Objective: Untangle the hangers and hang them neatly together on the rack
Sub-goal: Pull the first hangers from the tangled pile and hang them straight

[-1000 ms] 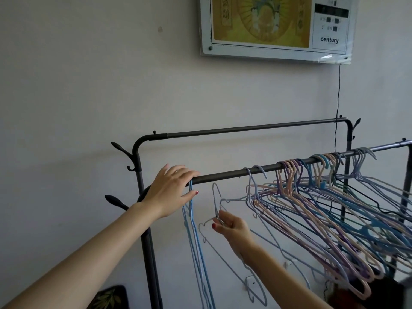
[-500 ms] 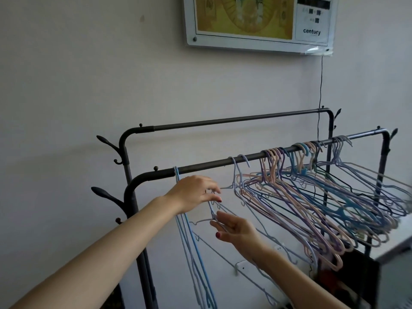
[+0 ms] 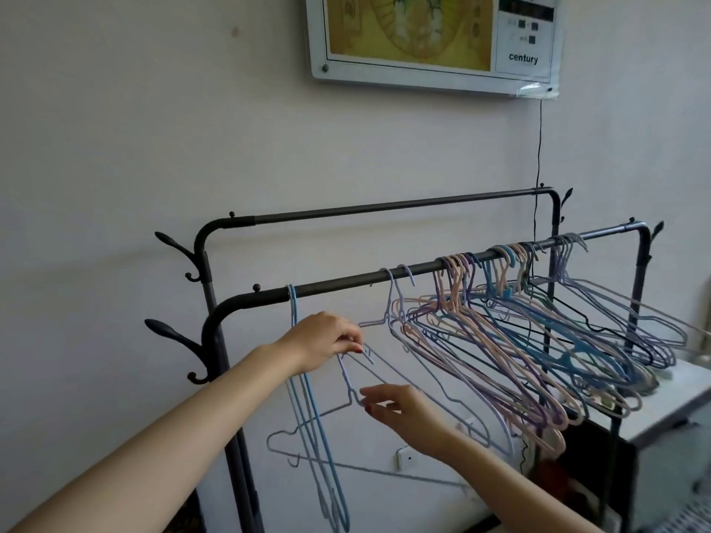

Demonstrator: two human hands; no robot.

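Note:
A dark metal rack has two rails. On its front rail hangs a crowded bunch of pastel hangers toward the right, and a blue hanger hangs alone near the left end. Below the rail, off it, is a pale lilac wire hanger. My left hand pinches it near its hook. My right hand pinches its wire at the bend lower down. Another pale hanger dangles beneath, tangled with it.
Side hooks stick out from the rack's left post. A white cabinet stands at the right under the hanger bunch. A framed wall panel hangs above, with a cord running down behind the rack.
My left hand left the front rail and came down to pinch the lilac hanger's hook. Both hands have lowered that hanger below the rail. The camera view shifted right and down.

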